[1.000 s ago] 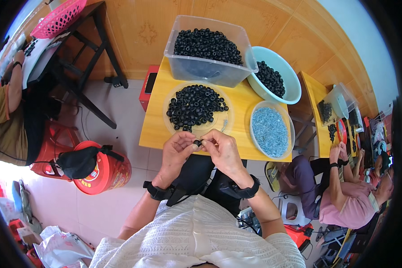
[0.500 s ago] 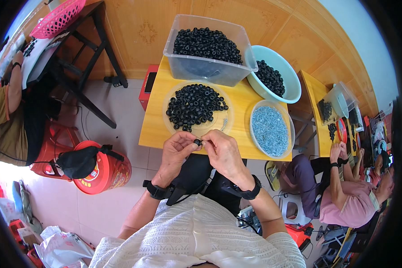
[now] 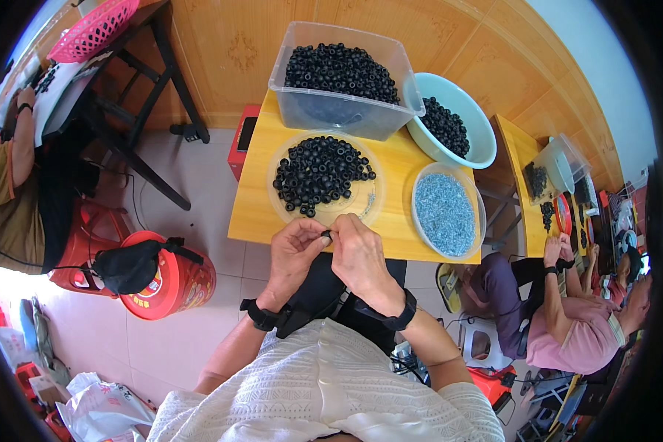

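Note:
At the table's front edge, my left hand [image 3: 293, 254] pinches a small round black piece [image 3: 326, 234] between thumb and fingertips. My right hand [image 3: 361, 259] meets it there, its fingers closed against the same piece and covering part of it. Whether the right fingers also hold something tiny cannot be made out. Just beyond both hands lies a clear round tray [image 3: 357, 202] with a heap of black bead-like pieces [image 3: 320, 169], each with a hole. Several tiny pale bits [image 3: 370, 200] lie on the tray's right side.
Behind the tray stands a clear plastic bin [image 3: 339, 118] of black pieces, beside a light-blue basin [image 3: 482, 140] with more. An oval tub [image 3: 481, 221] of small bluish clear pieces sits at the right edge. Co-workers sit left and right; a red bucket [image 3: 177, 283] stands on the floor.
My right hand has shifted slightly left and turned over the black piece, which shows less between the fingers. My left hand stays nearly in place, still pinching.

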{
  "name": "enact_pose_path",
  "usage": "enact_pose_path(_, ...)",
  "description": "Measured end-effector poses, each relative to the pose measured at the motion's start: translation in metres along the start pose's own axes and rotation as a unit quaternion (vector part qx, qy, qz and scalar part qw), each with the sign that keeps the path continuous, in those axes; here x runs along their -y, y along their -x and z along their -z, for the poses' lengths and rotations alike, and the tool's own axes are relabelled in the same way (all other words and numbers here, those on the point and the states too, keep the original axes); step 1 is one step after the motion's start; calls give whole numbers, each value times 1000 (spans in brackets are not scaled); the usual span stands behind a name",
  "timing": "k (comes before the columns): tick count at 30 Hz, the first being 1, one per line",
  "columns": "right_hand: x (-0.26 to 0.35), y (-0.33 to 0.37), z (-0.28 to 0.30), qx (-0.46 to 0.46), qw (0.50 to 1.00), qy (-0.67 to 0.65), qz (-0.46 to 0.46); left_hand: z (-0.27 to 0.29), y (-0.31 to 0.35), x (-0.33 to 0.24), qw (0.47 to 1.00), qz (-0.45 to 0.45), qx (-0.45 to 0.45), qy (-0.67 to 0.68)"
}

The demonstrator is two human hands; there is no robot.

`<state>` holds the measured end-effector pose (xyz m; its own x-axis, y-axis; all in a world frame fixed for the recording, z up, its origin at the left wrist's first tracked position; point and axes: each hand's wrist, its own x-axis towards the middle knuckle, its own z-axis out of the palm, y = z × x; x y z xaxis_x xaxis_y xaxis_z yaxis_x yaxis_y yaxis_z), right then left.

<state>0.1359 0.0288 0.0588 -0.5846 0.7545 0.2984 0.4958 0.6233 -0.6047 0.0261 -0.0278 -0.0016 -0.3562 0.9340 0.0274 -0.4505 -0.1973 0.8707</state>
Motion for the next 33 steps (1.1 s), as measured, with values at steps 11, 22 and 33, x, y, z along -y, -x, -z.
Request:
enact_pose_path(11, -17, -11, -10, -14, 983, -177, -53, 1, -2, -8, 998, 14, -45, -40)
enact_pose_path(22, -13, -13, -16, -13, 994, -105, 6, -5, -7, -5, 991, -32, -86, -101)
enact_pose_path(33, -32, -10, -9, 64, 967, -226, -100, 8, -13, 4, 1000, 15, -22, -13)
